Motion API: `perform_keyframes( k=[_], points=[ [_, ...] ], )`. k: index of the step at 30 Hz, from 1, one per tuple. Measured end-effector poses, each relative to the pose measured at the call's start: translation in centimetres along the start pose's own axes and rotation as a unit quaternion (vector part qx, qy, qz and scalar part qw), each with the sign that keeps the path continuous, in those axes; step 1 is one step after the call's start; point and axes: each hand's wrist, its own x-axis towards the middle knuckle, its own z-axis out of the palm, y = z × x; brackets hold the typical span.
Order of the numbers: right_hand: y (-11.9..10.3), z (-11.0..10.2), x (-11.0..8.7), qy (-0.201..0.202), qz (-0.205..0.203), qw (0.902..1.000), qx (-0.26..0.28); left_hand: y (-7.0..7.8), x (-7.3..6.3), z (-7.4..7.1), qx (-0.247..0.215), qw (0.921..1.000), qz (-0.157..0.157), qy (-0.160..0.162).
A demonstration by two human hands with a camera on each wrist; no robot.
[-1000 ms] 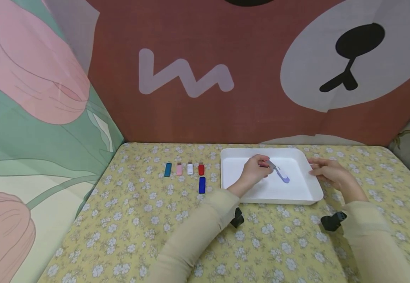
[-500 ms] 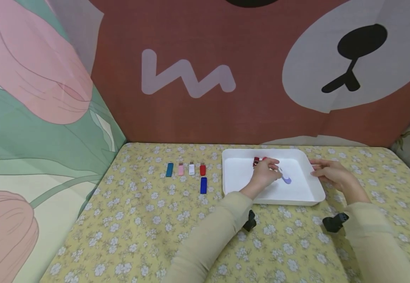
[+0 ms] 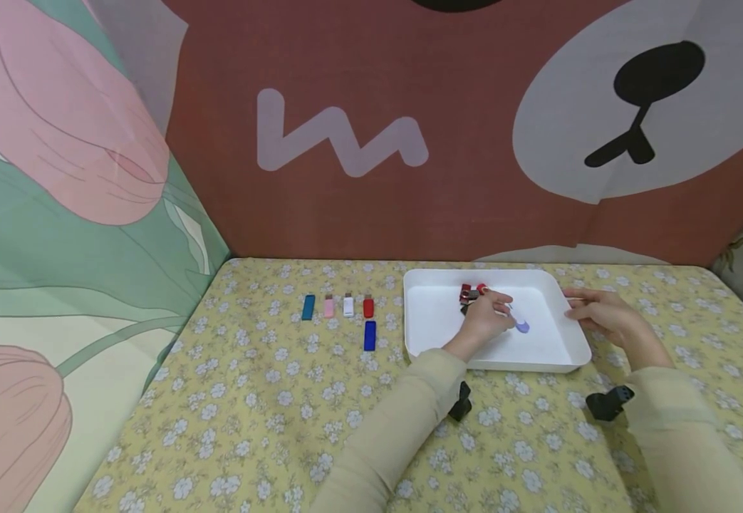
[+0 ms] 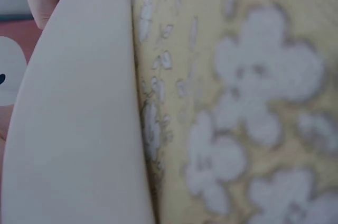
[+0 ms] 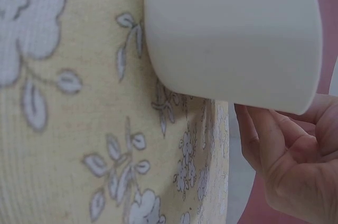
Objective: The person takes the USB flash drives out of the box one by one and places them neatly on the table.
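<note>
A shallow white tray (image 3: 422, 320) stands on the flowered cloth. My left hand (image 3: 483, 320) reaches over its front wall, with the fingertips beside a light purple object (image 3: 522, 327) whose upper part they hide. Whether they pinch it cannot be seen. Behind that hand lie a dark red piece with metal on it (image 3: 466, 293), a small bright red piece (image 3: 482, 288) and a dark piece partly covered by the hand. At the tray's right side, my right hand (image 3: 611, 320) holds the rim between thumb and fingers; the right wrist view shows this hand (image 5: 298, 166) under the tray's corner.
Left of the tray lie USB sticks: teal (image 3: 308, 308), pink (image 3: 328, 307), white (image 3: 348, 306) and red (image 3: 368, 307) in a row, with a blue one (image 3: 370, 335) below the red. A printed fabric wall (image 3: 345, 214) rises behind the table.
My left hand has moved right inside the tray, uncovering the red pieces and a dark one behind it. The right hand keeps its place at the rim; the USB sticks have not moved.
</note>
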Motion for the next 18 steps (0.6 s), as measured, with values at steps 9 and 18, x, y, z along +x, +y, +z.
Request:
perform_keyframes(
  k=[9, 18],
  points=[
    [0.06, 0.16, 0.02, -0.002, 0.001, 1.0, -0.005, -0.51, 0.25, 0.43, 0.025, 0.9996, -0.009, -0.013],
    [-0.13, 0.15, 0.05, 0.001, 0.005, 1.0, -0.006, -0.9, 0.66, 0.5, 0.076, 0.9961, 0.009, -0.044]
  ],
)
